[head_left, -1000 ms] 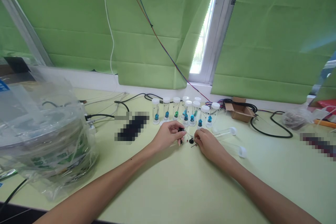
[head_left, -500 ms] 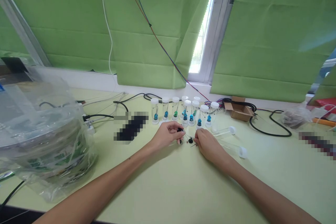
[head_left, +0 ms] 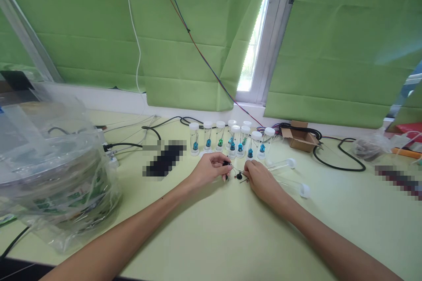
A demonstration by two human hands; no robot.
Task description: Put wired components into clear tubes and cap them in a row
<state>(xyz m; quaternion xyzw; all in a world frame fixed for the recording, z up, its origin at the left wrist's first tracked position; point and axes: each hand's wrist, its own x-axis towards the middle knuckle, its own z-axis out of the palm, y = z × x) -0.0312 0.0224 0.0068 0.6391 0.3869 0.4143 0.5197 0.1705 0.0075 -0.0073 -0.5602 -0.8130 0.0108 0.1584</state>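
My left hand [head_left: 210, 167] rests on the pale green table [head_left: 211, 228] with its fingers pinched on a small black component [head_left: 226, 163] that has thin wire legs. My right hand [head_left: 260, 178] lies opposite, fingers curled in a pinch at the far end of the wire legs. Between the hands lie a tiny black part [head_left: 239, 176] and some small loose bits. Just behind the hands stands a row of several clear vials [head_left: 231, 140] with white caps, each holding a blue or green component.
Two clear tubes [head_left: 290, 175] lie on their sides right of my right hand. A small cardboard box [head_left: 299, 138] and black cables [head_left: 339, 158] sit at the back right. A large bundle wrapped in clear plastic [head_left: 52, 171] fills the left side. Green blinds hang behind.
Both hands stay pinched on the small component in almost the same place; the view has shifted very slightly.
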